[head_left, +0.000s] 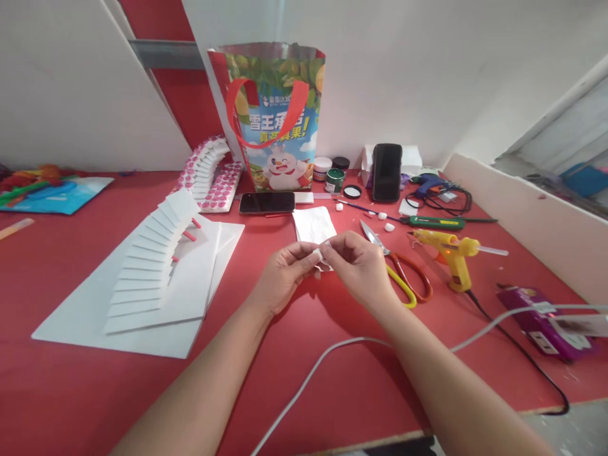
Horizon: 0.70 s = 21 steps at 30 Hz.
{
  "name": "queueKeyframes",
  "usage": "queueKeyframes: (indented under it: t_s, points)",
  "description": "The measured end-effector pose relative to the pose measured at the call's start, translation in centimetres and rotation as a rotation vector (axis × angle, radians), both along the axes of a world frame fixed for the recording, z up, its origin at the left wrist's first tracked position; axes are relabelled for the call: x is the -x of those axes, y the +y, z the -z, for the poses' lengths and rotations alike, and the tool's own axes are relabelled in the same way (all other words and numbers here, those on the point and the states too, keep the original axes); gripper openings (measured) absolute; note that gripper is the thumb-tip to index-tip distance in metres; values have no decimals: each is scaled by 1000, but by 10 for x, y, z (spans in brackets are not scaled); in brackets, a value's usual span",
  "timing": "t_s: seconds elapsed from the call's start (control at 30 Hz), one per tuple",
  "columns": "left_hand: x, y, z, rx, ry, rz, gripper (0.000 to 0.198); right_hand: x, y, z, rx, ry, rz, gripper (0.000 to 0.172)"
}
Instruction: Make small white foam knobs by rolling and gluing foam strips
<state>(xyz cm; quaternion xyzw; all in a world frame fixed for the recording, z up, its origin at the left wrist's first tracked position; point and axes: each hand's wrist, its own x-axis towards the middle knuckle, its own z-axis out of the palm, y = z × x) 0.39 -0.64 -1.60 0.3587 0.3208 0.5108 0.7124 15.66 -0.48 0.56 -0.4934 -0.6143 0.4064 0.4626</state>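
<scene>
Above the red table (361, 380), my left hand (284, 273) and my right hand (361, 265) meet at the fingertips. Both pinch a small white piece of tissue (321, 256) between them. Just behind the hands a white tissue sheet (313, 223) lies flat. To the right of my right hand lie scissors (399, 269) with red and yellow handles. A yellow glue gun (451, 253) stands beyond them.
A white foam-board staircase model (156, 266) sits at the left on white sheets. A printed shopping bag (275, 114) stands at the back, with a phone (266, 202) lying before it, paint jars (334, 179) and an upright phone (386, 171). A white cable (332, 351) crosses the front. A purple box (541, 320) lies at the right.
</scene>
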Motion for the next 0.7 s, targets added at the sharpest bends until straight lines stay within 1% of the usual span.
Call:
queueKeyframes:
  t_s: [0.13, 0.23, 0.4, 0.57, 0.63, 0.7]
  points:
    - [1, 1, 1, -7, 38, 44, 28, 0, -2, -3, 15, 17, -29, 15]
    - [3, 1, 0, 2, 30, 66, 27, 1, -2, -4, 16, 13, -4, 17]
    - [4, 1, -2, 7, 48, 74, 29, 2, -2, -3, 16, -2, 46, 19]
    - [4, 2, 2, 6, 47, 66, 25, 2, 0, 1, 3, -18, 46, 21]
    - [4, 3, 5, 3, 41, 53, 24, -2, 2, 0, -46, -99, 84, 22]
    - [5, 5, 8, 6, 31, 30, 24, -8, 4, -8, -113, -274, 135, 22]
